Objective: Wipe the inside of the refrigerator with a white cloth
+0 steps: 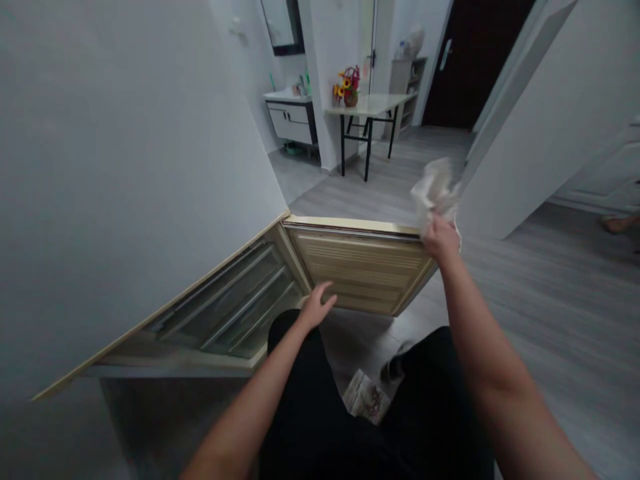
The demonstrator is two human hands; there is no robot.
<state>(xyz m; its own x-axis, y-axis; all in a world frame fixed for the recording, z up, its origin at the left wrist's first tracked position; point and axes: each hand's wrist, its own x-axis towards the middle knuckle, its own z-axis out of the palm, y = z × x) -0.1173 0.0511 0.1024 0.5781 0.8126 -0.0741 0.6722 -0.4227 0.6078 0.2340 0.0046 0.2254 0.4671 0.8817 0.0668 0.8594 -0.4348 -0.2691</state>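
My right hand grips a crumpled white cloth or tissue, blurred by motion, at the far upper corner of an open cream door. The door looks like that of a fridge or freezer and has a ribbed inner panel with a dark seal along its top. My left hand is held over my knee, in front of the door panel, fingers apart and with nothing in it. To the left, the open compartment shows stacked clear drawers or shelves.
A small patterned packet or box lies on the floor between my legs. Farther off stand a folding table with a flower basket, a washbasin cabinet and a dark door. Someone's foot shows at the right edge.
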